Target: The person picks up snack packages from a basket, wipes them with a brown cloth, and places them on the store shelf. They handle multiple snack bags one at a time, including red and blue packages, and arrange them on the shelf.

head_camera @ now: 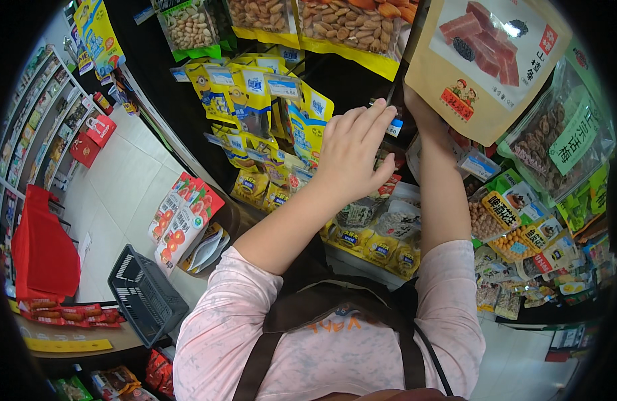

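My left hand (356, 150) reaches up to the snack rack with its thumb apart from its fingers. Its fingertips rest at the front end of a metal display hook (391, 92), beside a blue-and-white price tag (394, 129). A kraft-paper pouch (438, 75), printed with reddish fruit bars, hangs large at the upper right. Behind that pouch my right hand is hidden; only the right forearm (441, 180) shows, so its grip cannot be seen. Bags of almonds (343, 32) hang above my left hand. Yellow snack pouches (248, 95) hang to its left.
Dried-plum bags (564, 135) and peanut packs (498, 213) crowd the right side. Lower down sit yellow-wrapped packs (378, 248). A dark plastic shopping basket (148, 295) stands at the left, near red-and-white fruit packs (185, 220). Shelving (37, 120) lies beyond the tiled floor (113, 185).
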